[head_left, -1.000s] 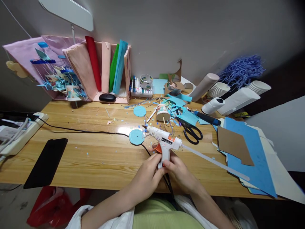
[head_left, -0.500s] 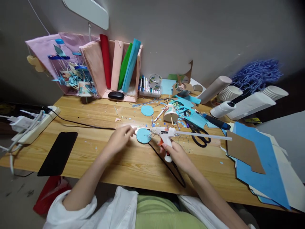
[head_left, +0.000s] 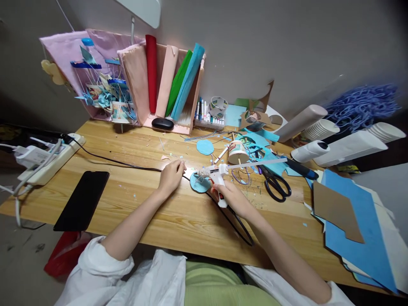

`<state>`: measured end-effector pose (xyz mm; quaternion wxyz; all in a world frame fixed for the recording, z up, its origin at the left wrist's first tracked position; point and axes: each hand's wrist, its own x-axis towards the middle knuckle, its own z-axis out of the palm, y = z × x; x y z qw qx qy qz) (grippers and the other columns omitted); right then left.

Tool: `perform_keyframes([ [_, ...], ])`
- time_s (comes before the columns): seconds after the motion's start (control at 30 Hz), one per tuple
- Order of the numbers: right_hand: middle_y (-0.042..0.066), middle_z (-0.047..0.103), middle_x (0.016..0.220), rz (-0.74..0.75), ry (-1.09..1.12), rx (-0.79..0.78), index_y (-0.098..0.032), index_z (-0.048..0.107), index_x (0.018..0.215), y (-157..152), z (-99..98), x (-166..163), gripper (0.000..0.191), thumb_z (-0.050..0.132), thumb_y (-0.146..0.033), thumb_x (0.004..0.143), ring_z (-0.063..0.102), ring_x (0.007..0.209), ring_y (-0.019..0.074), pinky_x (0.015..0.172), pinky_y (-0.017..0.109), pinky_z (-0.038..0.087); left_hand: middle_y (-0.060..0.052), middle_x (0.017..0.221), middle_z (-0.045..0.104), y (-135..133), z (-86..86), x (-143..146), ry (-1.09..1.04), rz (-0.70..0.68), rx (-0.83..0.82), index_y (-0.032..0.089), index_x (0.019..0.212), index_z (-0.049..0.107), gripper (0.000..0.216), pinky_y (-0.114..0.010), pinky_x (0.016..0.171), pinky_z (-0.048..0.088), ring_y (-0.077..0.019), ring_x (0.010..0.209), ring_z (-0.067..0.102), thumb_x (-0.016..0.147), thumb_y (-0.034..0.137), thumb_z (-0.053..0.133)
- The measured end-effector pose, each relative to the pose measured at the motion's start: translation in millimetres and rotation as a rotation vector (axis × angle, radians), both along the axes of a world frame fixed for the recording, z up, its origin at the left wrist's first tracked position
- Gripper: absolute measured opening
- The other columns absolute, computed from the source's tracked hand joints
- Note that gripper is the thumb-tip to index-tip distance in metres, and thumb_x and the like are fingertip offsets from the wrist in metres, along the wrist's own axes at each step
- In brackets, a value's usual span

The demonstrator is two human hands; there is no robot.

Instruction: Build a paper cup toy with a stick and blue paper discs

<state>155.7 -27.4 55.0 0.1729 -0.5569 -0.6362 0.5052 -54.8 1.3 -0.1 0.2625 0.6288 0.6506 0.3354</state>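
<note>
My right hand (head_left: 234,196) grips a white hot glue gun (head_left: 218,178) by its handle, fingers near the orange trigger. A long translucent glue stick (head_left: 258,163) juts out of the back of the gun. The nozzle lies over a light blue disc (head_left: 199,185) on the table and hides part of its top. Just left of the disc, my left hand (head_left: 170,180) rests on the table with its fingers curled in. Whatever those fingers hold, if anything, is hidden. A black cord (head_left: 234,227) loops below the gun.
Behind lie another blue disc (head_left: 205,147), a paper cup (head_left: 238,152) on a stick, and blue scraps (head_left: 259,138). Black scissors (head_left: 277,187) are to the right, beside cardboard sheets (head_left: 338,208). A phone (head_left: 82,200) and power strip (head_left: 52,161) lie left.
The glue gun has moved left over the blue disc, and its glue stick now slants upward to the right. My left hand has curled and settled lower beside the disc. The view has shifted slightly.
</note>
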Motion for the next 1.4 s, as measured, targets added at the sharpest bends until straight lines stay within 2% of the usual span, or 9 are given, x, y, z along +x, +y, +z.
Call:
perform_keyframes([
  [0.77, -0.001, 0.051, 0.058, 0.063, -0.032, -0.033, -0.018, 0.047, 0.059, -5.8, 9.3, -2.5, 0.029, 0.038, -0.035, 0.080, 0.048, 0.059, 0.0148, 0.056, 0.026, 0.035, -0.002, 0.065, 0.065, 5.3, -4.5, -7.0, -0.042, 0.073, -0.013, 0.020, 0.067, 0.059, 0.040, -0.025, 0.060, 0.042, -0.0156, 0.064, 0.061, 0.089, 0.042, 0.034],
  [1.0, 0.000, 0.052, 0.061, 0.051, -0.041, -0.059, -0.017, 0.052, 0.063, -11.8, 12.7, -0.1, 0.029, 0.039, -0.036, 0.079, 0.050, 0.061, 0.0155, 0.058, 0.027, 0.036, -0.003, 0.064, 0.065, 9.2, -3.3, -11.3, -0.047, 0.095, -0.011, 0.019, 0.067, 0.059, 0.040, -0.026, 0.063, 0.043, -0.0157, 0.064, 0.061, 0.088, 0.042, 0.034],
  [1.4, -0.002, 0.048, 0.059, 0.083, -0.019, -0.083, -0.019, 0.045, 0.060, -20.1, 16.6, 7.9, 0.026, 0.038, -0.033, 0.081, 0.047, 0.059, 0.0142, 0.057, 0.026, 0.033, -0.003, 0.063, 0.064, 10.2, -4.3, -12.0, -0.059, 0.093, 0.006, 0.019, 0.066, 0.058, 0.039, -0.026, 0.063, 0.043, -0.0156, 0.064, 0.061, 0.088, 0.040, 0.034],
])
